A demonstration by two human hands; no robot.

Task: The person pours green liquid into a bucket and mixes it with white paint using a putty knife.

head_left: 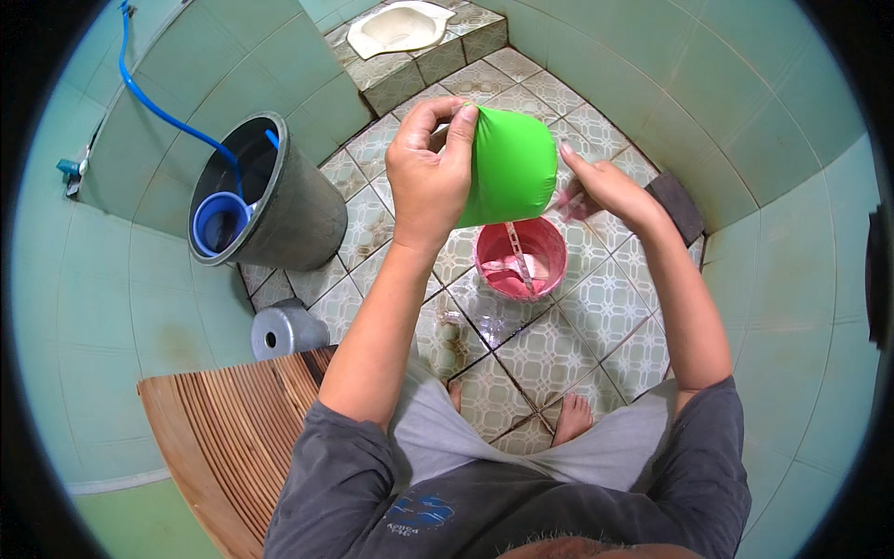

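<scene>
In front of me my left hand (431, 158) pinches the upper left edge of a bright green, smooth pouch-like thing (512, 168). Creases run out from the pinched corner, and its lower right side bulges; I cannot make out its exact kind. To its right, my right hand (601, 186) is held apart from it, thumb raised and fingers loosely curved, slightly blurred. Below the green thing a red bucket (556, 270) stands on the floor, its pale handle crossing the mouth. Pinkish-white matter shows inside; the green thing hides part of the far rim.
At the left stands a dark bin (312, 210) holding a blue dipper (216, 250), with a blue hose (168, 116) running into it. A grey cylinder (307, 326) lies near a slatted wooden panel (223, 419). A squat toilet (400, 26) sits on a raised step; a dark block (677, 207) rests by the right wall.
</scene>
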